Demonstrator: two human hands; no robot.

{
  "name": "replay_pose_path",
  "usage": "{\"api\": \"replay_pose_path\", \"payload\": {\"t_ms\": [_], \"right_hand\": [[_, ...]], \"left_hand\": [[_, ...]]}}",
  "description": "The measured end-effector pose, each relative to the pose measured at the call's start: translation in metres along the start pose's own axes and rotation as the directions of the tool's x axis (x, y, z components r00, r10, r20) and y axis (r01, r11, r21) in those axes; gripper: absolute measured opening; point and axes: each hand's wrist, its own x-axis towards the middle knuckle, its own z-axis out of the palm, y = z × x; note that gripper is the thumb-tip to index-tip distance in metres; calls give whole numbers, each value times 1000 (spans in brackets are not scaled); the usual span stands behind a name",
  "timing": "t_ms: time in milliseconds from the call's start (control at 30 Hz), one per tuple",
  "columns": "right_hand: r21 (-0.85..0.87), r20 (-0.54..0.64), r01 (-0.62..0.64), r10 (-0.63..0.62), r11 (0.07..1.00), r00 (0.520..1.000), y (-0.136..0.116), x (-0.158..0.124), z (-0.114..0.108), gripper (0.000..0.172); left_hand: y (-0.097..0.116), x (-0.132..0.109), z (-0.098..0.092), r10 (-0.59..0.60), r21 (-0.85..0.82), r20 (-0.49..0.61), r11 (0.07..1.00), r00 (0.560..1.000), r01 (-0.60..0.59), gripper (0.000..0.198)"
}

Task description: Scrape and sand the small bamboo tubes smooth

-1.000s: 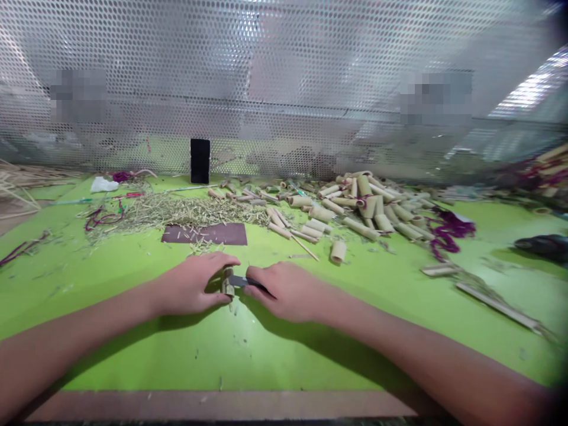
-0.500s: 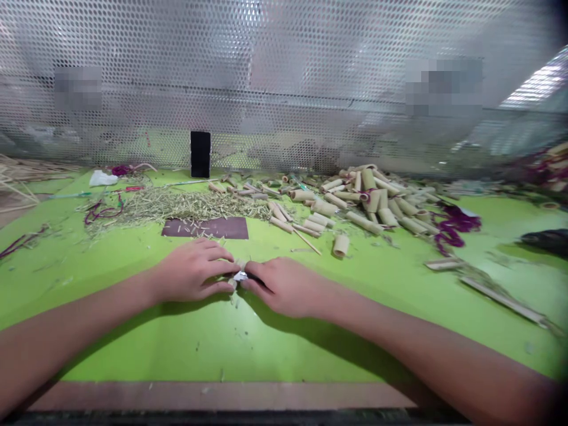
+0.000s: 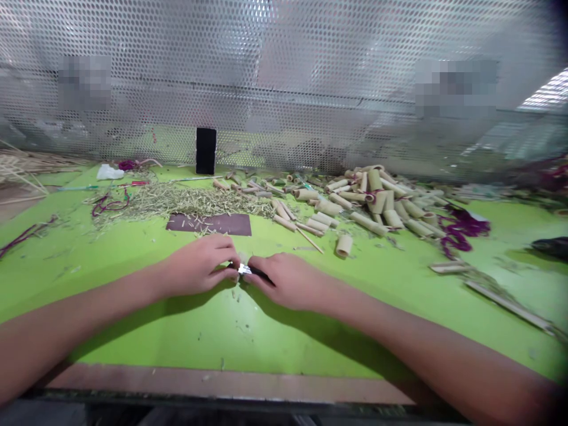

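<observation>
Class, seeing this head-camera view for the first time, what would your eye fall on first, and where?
The left hand and right hand meet at the centre foreground around a small knife, on a bright green table. Beyond them, to the right, rises a heap of cut bamboo tubes, with a pale spread of thin slivers to its left.

The left hand and right hand meet low on a green worktable — the right holding a small knife — with cut bamboo tubes heaped beyond, beside a drift of thin shavings.
</observation>
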Motion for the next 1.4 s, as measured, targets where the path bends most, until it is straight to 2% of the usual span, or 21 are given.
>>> {"api": "replay_pose_path", "payload": {"t_ms": [200, 300, 433, 500, 567, 633, 700, 733, 800, 867, 933, 1000, 1067, 1167, 1400], "right_hand": [[-16, 7, -27, 27, 1000, 1000, 0, 0, -1, 35], [-40, 15, -41, 42, 998, 999, -1, 0, -2, 34], [-75, -1, -33, 34, 997, 999, -2, -1, -1, 34], [-74, -5, -29, 28, 997, 1000, -2, -1, 0, 34], [-59, 7, -31, 31, 998, 999, -2, -1, 0, 34], [-46, 20, -32, 33, 998, 999, -2, -1, 0, 34], [-38, 23, -28, 29, 999, 999, -2, 0, -1, 34], [-33, 22, -27, 28, 999, 999, -2, 1, -1, 34], [-16, 26, -35, 35, 999, 999, -2, 1, -2, 37], [7, 33, -50, 50, 999, 998, -3, 1, -1, 38], [14, 28, -57, 57, 998, 998, -3, 1, -1, 39], [-6, 11, -51, 51, 999, 999, -3, 2, 0, 39], [-33, -7, -37, 36, 999, 999, -3, 2, 1, 38], [-44, -15, -24, 23, 999, 1000, -2, 3, 1, 37], [-62, 8, -34, 34, 998, 999, -3, 3, 0, 39]], "left_hand": [[-2, 6, 6, 2, 105, -10, 994, 1000, -1, 18], [-7, 6, 10, 84, 206, -39, 976, 996, -74, 24], [-7, 3, 12, 234, 286, -120, 939, 965, -193, 31], [-4, 2, 9, 278, 270, -188, 937, 942, -222, 35], [-4, 1, -1, 281, 220, -311, 951, 908, -219, 36], [-10, -1, -12, 235, 165, -446, 970, 864, -178, 30], [-21, -3, -22, 129, 136, -491, 988, 861, -70, 20], [-28, -4, -24, 60, 133, -487, 991, 871, 6, 14], [-38, -5, -24, -35, 132, -396, 987, 917, 95, 24], [-40, -5, -17, -27, 134, -273, 989, 962, 66, 31], [-32, -5, -8, 61, 165, -183, 986, 981, -31, 29], [-20, -5, 0, 187, 233, -111, 960, 976, -157, 28], [-9, -6, 5, 268, 316, -70, 920, 961, -233, 29], [-3, -6, 7, 309, 379, -69, 888, 948, -262, 27], [-7, -7, 4, 390, 443, -121, 844, 913, -302, 19]]}}
